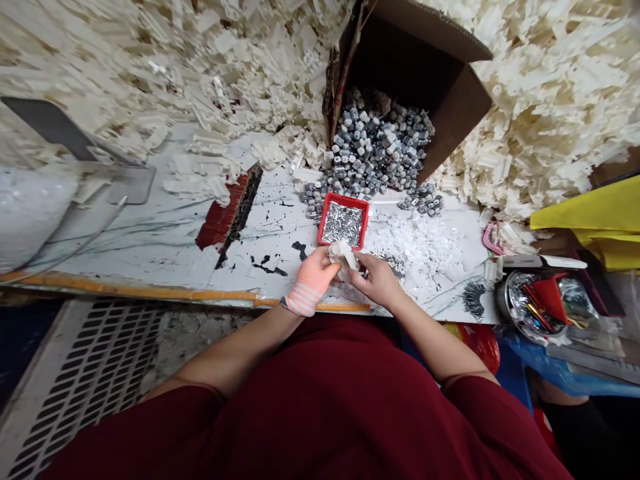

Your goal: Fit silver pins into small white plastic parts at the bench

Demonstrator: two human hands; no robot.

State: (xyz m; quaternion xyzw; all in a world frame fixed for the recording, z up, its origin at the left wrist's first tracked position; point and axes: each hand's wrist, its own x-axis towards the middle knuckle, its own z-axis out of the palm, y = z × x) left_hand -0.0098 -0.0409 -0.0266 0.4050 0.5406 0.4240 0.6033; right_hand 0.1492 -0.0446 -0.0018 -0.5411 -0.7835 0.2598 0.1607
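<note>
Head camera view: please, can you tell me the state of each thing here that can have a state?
Left hand, pink-gloved, gripping a white plastic part
Right hand, bare, gripping the same part
Cardboard box, open, lying tipped on its side
Grey metal parts, spilled from the box in a heap
Red tray, filled with silver metal pins
White plastic pieces, piled loose around the box

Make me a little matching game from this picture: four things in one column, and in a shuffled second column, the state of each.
1. left hand
2. right hand
3. red tray
4. cardboard box

A. tipped over, with grey metal parts spilling out
B. full of silver metal pins
C. ungloved, gripping a white plastic piece
D. in a pink glove with a striped cuff

Pairs: 1-D, 2-C, 3-B, 4-A.
</note>
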